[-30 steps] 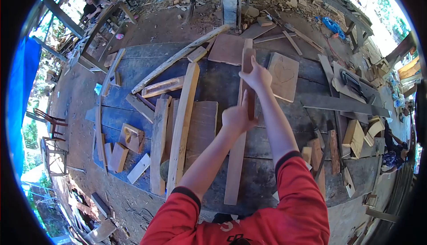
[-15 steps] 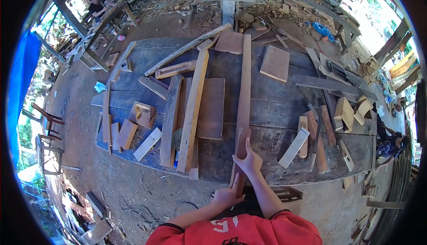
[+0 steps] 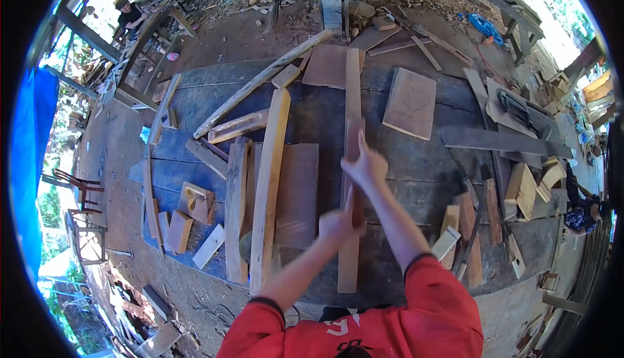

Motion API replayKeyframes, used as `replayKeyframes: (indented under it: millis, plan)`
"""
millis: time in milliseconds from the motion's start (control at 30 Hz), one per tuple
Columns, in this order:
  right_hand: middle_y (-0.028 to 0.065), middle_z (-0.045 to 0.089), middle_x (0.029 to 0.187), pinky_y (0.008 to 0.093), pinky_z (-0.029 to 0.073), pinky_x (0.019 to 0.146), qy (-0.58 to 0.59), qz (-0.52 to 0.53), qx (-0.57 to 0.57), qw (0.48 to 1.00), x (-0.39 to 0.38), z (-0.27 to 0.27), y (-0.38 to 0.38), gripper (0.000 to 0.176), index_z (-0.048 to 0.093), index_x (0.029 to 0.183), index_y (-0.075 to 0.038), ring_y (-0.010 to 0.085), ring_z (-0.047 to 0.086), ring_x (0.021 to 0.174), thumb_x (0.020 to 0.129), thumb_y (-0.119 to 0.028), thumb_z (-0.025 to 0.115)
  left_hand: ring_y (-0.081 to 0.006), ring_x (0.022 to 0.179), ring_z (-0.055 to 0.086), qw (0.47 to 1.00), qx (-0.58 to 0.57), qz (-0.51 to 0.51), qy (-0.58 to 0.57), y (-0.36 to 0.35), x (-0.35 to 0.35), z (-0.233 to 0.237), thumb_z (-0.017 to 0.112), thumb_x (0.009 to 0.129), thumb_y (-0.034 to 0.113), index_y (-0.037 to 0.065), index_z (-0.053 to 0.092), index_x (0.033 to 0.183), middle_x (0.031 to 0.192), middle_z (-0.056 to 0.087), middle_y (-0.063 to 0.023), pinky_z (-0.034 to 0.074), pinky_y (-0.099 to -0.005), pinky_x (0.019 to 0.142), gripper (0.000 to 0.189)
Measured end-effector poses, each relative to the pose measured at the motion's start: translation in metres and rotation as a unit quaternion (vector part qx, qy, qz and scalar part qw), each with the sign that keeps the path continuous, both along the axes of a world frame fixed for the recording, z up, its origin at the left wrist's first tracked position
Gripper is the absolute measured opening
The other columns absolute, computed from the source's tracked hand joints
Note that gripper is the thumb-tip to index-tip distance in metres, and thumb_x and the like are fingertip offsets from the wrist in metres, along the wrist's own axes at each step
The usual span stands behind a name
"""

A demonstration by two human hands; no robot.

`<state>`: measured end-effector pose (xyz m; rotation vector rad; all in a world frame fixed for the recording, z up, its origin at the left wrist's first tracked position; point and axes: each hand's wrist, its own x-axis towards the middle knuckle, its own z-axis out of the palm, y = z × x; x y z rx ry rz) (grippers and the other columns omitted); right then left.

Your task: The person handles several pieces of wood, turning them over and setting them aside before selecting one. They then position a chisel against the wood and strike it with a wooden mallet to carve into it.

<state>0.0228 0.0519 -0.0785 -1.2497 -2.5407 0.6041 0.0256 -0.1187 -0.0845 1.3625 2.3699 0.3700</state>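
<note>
A long narrow board (image 3: 348,267) lies lengthwise on the dark workbench (image 3: 390,185), pointing away from me. On top of it rests a darker reddish-brown strip of wood (image 3: 353,140), with both my hands on it. My right hand (image 3: 368,166) grips the farther part, thumb pointing forward along the strip. Nearer to me, my left hand (image 3: 340,225) is closed around the strip's near part and slightly blurred. The fingers' undersides are hidden. Left of the board lie a flat brown panel (image 3: 298,195) and a long pale beam (image 3: 268,189).
A square wooden slab (image 3: 409,103), a saw-like long blade (image 3: 504,142) and a black clamp (image 3: 517,111) lie to the right. Small blocks (image 3: 196,202) are at the left. One person (image 3: 130,16) is at the back left, another (image 3: 578,212) at the far right.
Both my hands and the reddish-brown strip have moved forward along the long board, away from my body. The board's near end now shows below my hands.
</note>
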Motion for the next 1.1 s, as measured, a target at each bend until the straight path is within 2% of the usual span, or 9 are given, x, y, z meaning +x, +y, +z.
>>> replayKeyframes:
  millis: [100, 133, 200, 267, 367, 533, 733, 900, 1100]
  plan:
    - [0.0171, 0.065, 0.082, 0.0407, 0.051, 0.068, -0.023, -0.006, 0.007, 1.0, -0.076, 0.012, 0.096, 0.093, 0.03, 0.14, -0.013, 0.0303, 0.065, 0.075, 0.063, -0.052, 0.067, -0.0288, 0.055, 0.062, 0.997, -0.037, -0.011, 0.064, 0.098, -0.08, 0.011, 0.063, 0.069, 0.05, 0.013, 0.022, 0.141, 0.063, 0.062, -0.0105, 0.049, -0.0411, 0.05, 0.091]
    - [0.0174, 0.066, 0.084, 0.0404, 0.051, 0.069, -0.021, -0.013, -0.003, 1.0, -0.09, 0.018, 0.116, 0.093, 0.031, 0.14, -0.012, 0.0303, 0.065, 0.077, 0.063, -0.053, 0.066, -0.0286, 0.056, 0.062, 0.997, -0.013, -0.019, 0.08, 0.117, -0.094, 0.03, 0.063, 0.069, 0.05, 0.011, 0.02, 0.142, 0.064, 0.062, -0.0109, 0.049, -0.0409, 0.051, 0.092]
    - [0.0174, 0.066, 0.085, 0.0402, 0.051, 0.07, -0.008, -0.007, 0.007, 1.0, -0.095, 0.055, 0.124, 0.093, 0.032, 0.139, -0.012, 0.0303, 0.065, 0.078, 0.063, -0.053, 0.066, -0.0284, 0.057, 0.063, 0.994, 0.01, -0.029, 0.101, 0.126, -0.094, 0.071, 0.063, 0.069, 0.049, 0.009, 0.018, 0.142, 0.064, 0.062, -0.0113, 0.049, -0.0407, 0.051, 0.094]
    - [0.0173, 0.066, 0.086, 0.04, 0.052, 0.071, -0.002, -0.005, 0.014, 1.0, -0.081, 0.065, 0.11, 0.092, 0.033, 0.138, -0.011, 0.0303, 0.065, 0.079, 0.063, -0.053, 0.066, -0.0286, 0.056, 0.062, 0.994, -0.048, -0.016, 0.097, 0.118, -0.076, 0.097, 0.064, 0.069, 0.048, 0.007, 0.013, 0.143, 0.062, 0.061, -0.0114, 0.049, -0.041, 0.05, 0.099]
    - [0.0161, 0.066, 0.081, 0.041, 0.051, 0.066, -0.008, -0.002, 0.02, 1.0, -0.033, 0.065, 0.059, 0.088, 0.036, 0.137, -0.014, 0.0315, 0.065, 0.074, 0.063, -0.052, 0.066, -0.0281, 0.051, 0.06, 0.997, 0.001, -0.031, 0.065, 0.06, -0.034, 0.068, 0.063, 0.069, 0.046, 0.004, 0.004, 0.143, 0.06, 0.061, -0.0103, 0.047, -0.0401, 0.046, 0.104]
    - [0.0142, 0.064, 0.07, 0.0434, 0.05, 0.059, -0.008, 0.018, 0.001, 1.0, 0.072, 0.02, -0.077, 0.089, 0.034, 0.139, -0.017, 0.0319, 0.064, 0.066, 0.063, -0.048, 0.069, -0.0283, 0.046, 0.059, 0.999, -0.013, -0.037, -0.007, -0.075, 0.074, 0.031, 0.062, 0.071, 0.05, 0.003, 0.003, 0.144, 0.057, 0.06, -0.0119, 0.046, -0.0404, 0.042, 0.105]
    - [0.015, 0.063, 0.068, 0.0415, 0.049, 0.058, -0.032, -0.002, -0.054, 0.998, 0.164, 0.016, -0.212, 0.09, 0.033, 0.139, -0.019, 0.0332, 0.063, 0.063, 0.062, -0.045, 0.072, -0.0279, 0.043, 0.057, 0.998, -0.021, -0.034, -0.056, -0.206, 0.16, 0.027, 0.063, 0.07, 0.052, 0.005, 0.005, 0.144, 0.053, 0.058, -0.0115, 0.046, -0.0417, 0.041, 0.105]
    - [0.0127, 0.062, 0.065, 0.0382, 0.048, 0.052, 0.02, 0.01, -0.059, 0.998, 0.181, 0.009, -0.243, 0.092, 0.032, 0.14, -0.016, 0.0296, 0.063, 0.058, 0.062, -0.041, 0.074, -0.0257, 0.038, 0.054, 0.999, 0.008, -0.042, -0.034, -0.24, 0.17, 0.025, 0.066, 0.066, 0.056, 0.006, 0.015, 0.143, 0.047, 0.054, -0.008, 0.042, -0.0395, 0.035, 0.106]
    - [0.0122, 0.062, 0.065, 0.0382, 0.048, 0.054, 0.059, -0.001, -0.049, 0.997, 0.135, 0.0, -0.187, 0.091, 0.035, 0.139, -0.016, 0.0299, 0.063, 0.059, 0.061, -0.04, 0.075, -0.024, 0.036, 0.053, 0.999, 0.02, -0.035, -0.013, -0.185, 0.127, 0.012, 0.068, 0.064, 0.055, 0.007, 0.016, 0.143, 0.044, 0.052, -0.0069, 0.041, -0.0381, 0.034, 0.106]
